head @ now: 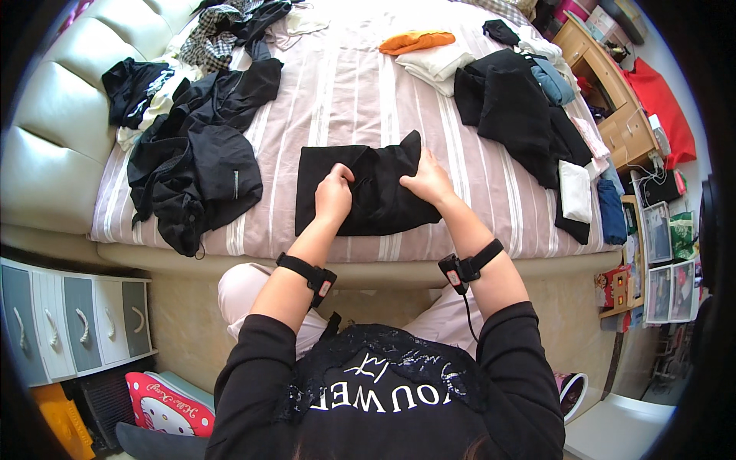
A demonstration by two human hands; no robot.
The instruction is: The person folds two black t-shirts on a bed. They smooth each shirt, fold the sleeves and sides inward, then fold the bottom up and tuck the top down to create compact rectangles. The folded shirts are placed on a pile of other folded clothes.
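Observation:
A black garment (379,190), folded into a rough rectangle, lies at the near edge of a striped bedsheet (305,109). My left hand (335,194) rests on its left half with the fingers curled at a fold; whether they pinch the cloth is unclear. My right hand (428,178) is at the garment's right end, thumb on the cloth and fingers behind a raised corner, gripping that end.
Black clothes (218,161) lie in a loose pile on the left of the bed. Folded white cloth (440,66), an orange cloth (417,42) and dark trousers (506,109) lie to the right. A drawer cabinet (75,322) stands at the lower left.

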